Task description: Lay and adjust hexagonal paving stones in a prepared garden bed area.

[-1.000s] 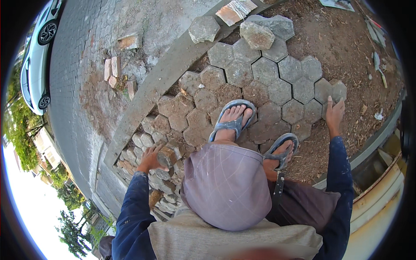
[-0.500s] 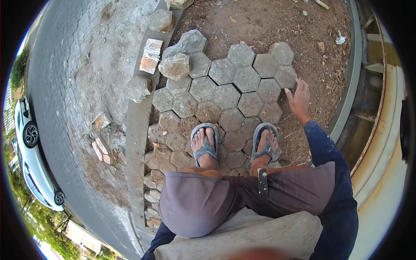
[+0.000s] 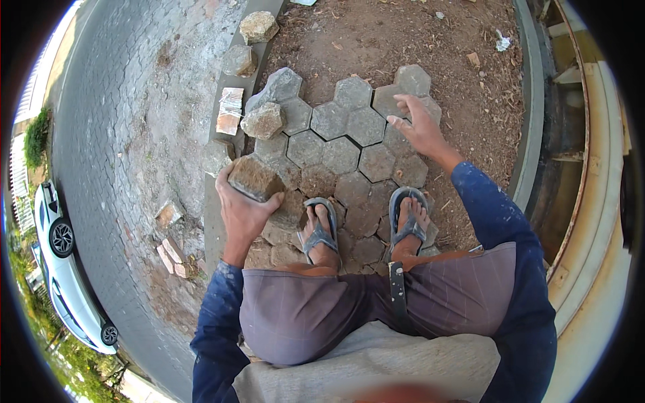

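My left hand (image 3: 243, 213) is closed around a thick paving block (image 3: 256, 177) whose upper side is coated in brown soil. The block is raised over the left edge of the laid hexagonal pavers (image 3: 322, 153). Fingers apart and holding nothing, my right hand (image 3: 424, 129) hovers over the pavers at the far right of the patch. Close by the held block, a loose hexagonal block (image 3: 263, 121) rests on top of the laid ones, and another block (image 3: 218, 156) sits on the concrete curb.
Along the curb (image 3: 213, 208) stand more loose blocks (image 3: 258, 27) and a brick wound with string (image 3: 230, 111). Bare soil (image 3: 376, 33) lies beyond the pavers. Broken bricks (image 3: 173, 255) lie by the road, where a white car (image 3: 72, 275) is parked. A rusty metal structure (image 3: 584, 168) rises at right.
My left hand has come into view with a paving block in its grip. My right hand has moved left, from beside the right edge of the pavers to above them.
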The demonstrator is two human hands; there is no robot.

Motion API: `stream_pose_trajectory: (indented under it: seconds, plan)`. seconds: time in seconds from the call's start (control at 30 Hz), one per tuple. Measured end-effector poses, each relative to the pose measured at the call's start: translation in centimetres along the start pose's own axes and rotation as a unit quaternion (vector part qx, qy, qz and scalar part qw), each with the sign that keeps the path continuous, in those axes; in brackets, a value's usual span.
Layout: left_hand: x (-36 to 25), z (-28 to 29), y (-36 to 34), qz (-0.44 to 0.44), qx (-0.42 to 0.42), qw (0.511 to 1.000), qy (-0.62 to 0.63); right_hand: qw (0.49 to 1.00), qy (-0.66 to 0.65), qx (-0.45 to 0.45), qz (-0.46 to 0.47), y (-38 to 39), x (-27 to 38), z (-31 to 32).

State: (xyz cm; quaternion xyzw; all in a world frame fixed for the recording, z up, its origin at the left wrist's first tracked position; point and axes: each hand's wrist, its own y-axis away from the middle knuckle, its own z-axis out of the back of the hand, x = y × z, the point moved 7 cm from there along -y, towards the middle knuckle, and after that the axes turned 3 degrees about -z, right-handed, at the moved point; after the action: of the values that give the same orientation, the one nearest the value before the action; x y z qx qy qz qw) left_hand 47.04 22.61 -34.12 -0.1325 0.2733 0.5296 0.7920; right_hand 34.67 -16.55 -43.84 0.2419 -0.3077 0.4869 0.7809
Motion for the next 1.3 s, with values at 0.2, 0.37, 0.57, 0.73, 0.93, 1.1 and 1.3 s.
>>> stream_pose_trajectory:
  seconds: [0.2,0.37,0.57,0.73,0.93,1.1,1.3]
  plan:
    - [-11.3,-6.0,-14.7,-0.161,-0.007,0.987,-0.001,0.996,0.023,0.071,0.055,-0.7,4.0,-3.3]
    - [-17.4,-11.3,-23.1,-0.243,0.001,0.967,-0.07,0.989,0.135,0.057,-0.005,1.7,-1.7,-2.0]
    - [-20.1,-19.3,-27.9,-0.47,0.106,0.821,-0.306,0.985,0.153,0.0,-0.079,6.9,-7.9,1.2]
    - [-18.8,-23.7,-29.3,-0.482,0.144,0.8,-0.326,0.982,0.14,0.016,-0.126,10.9,-10.7,2.4]
    - [-17.1,-26.8,-30.1,-0.409,0.232,0.822,-0.32,0.979,0.123,0.002,-0.162,12.5,-12.4,3.2]
    - [-16.1,-26.4,-30.8,-0.39,0.258,0.819,-0.334,0.979,0.113,-0.01,-0.169,12.3,-12.4,3.8]
    - [-13.9,-24.8,-30.7,-0.324,0.237,0.854,-0.33,0.979,0.102,-0.01,-0.175,10.8,-11.1,3.9]
